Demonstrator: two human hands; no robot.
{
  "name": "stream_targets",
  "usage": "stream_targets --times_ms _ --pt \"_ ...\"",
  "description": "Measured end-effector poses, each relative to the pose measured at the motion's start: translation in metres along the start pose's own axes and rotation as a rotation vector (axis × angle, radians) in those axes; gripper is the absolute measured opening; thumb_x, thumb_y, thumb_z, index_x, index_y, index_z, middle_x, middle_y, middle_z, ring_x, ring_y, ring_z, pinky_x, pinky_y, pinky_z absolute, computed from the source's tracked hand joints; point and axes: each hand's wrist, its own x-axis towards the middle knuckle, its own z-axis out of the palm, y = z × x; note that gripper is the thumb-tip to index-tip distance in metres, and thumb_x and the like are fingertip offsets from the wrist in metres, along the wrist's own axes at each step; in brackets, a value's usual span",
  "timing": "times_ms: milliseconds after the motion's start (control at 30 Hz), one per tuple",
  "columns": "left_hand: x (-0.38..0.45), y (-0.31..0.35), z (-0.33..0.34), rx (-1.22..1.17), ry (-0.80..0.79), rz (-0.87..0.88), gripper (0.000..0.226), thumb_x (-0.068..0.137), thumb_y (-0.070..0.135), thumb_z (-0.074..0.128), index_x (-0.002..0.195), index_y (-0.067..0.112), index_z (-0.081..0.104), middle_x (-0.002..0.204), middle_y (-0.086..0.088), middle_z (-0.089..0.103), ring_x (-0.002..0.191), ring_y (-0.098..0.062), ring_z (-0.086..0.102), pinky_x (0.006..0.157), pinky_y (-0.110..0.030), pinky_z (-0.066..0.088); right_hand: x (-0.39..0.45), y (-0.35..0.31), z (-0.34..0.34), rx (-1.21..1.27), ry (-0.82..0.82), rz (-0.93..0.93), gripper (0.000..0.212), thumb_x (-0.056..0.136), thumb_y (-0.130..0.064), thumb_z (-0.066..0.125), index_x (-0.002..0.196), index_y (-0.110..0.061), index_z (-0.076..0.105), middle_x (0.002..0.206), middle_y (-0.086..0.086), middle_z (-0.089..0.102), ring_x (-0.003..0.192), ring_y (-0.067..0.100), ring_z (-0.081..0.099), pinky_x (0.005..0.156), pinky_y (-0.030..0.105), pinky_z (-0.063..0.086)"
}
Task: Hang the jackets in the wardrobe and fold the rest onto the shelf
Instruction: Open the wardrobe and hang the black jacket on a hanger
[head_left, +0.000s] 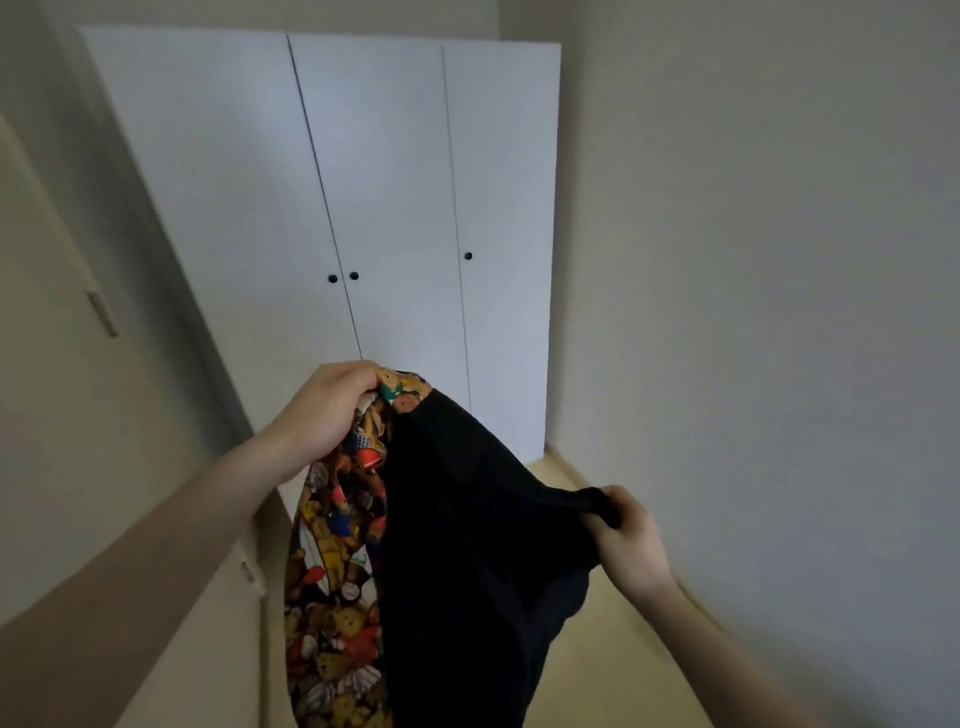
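Gripping patterned garment (337, 587) top — left hand (324, 410); right hand (626, 540) pinches black garment (467, 561) edge. Both hang in air before closed white wardrobe (374, 208).

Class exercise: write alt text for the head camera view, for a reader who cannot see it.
A person's left hand and right hand hold up a black garment with a colourful patterned lining, facing a closed white three-door wardrobe.
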Motion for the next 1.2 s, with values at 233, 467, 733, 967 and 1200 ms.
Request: stream_targets --times_ms 233,467,733,967,1200 --pt "0.084 -0.077 -0.039 0.361 0.059 -0.207 0.04 0.102 0.022 0.041 0.078 -0.003 0.061 0.081 -0.019 0.067 0.078 -0.032 0.064 0.075 -0.045 0.052 0.135 -0.087 -0.003 0.086 -0.147 -0.277 0.032 0.095 -0.008 0.066 0.093 -0.038 0.075 0.092 -0.013 0.076 0.088 0.002 0.071 0.075 0.009 0.05" --pt "0.12 -0.122 -0.049 0.425 0.037 -0.323 0.039 0.092 -0.003 0.049 0.064 0.019 0.066 0.07 0.001 0.066 0.074 -0.016 0.061 0.067 -0.026 0.043 0.234 -0.153 0.024 0.079 -0.297 -0.445 0.023 0.092 -0.011 0.073 0.095 -0.034 0.078 0.098 -0.011 0.078 0.09 0.006 0.074 0.079 0.014 0.054" --pt "0.212 -0.141 -0.078 0.459 0.132 -0.287 0.035 0.095 0.005 0.05 0.069 0.021 0.066 0.071 0.001 0.068 0.059 -0.011 0.058 0.059 -0.025 0.043 0.33 -0.164 0.077 -0.106 -0.273 -0.488 0.016 0.085 -0.021 0.076 0.088 -0.036 0.074 0.085 -0.016 0.074 0.069 0.008 0.069 0.061 0.011 0.049" --pt "0.324 -0.178 -0.117 0.45 0.158 -0.219 0.02 0.088 0.016 0.065 0.078 0.032 0.07 0.078 0.018 0.068 0.064 0.005 0.062 0.057 -0.012 0.039 0.412 -0.185 0.143 -0.18 -0.228 -0.414 0.009 0.081 -0.021 0.074 0.078 -0.029 0.071 0.072 -0.011 0.072 0.059 0.007 0.069 0.052 0.012 0.047" --pt "0.444 -0.235 -0.133 0.325 0.136 -0.155 0.016 0.09 0.02 0.065 0.095 0.035 0.064 0.104 0.01 0.067 0.087 -0.008 0.064 0.067 -0.022 0.046 0.482 -0.193 0.197 -0.189 -0.156 -0.373 0.026 0.084 -0.014 0.073 0.088 -0.039 0.067 0.08 -0.015 0.068 0.064 0.012 0.068 0.05 0.012 0.046"
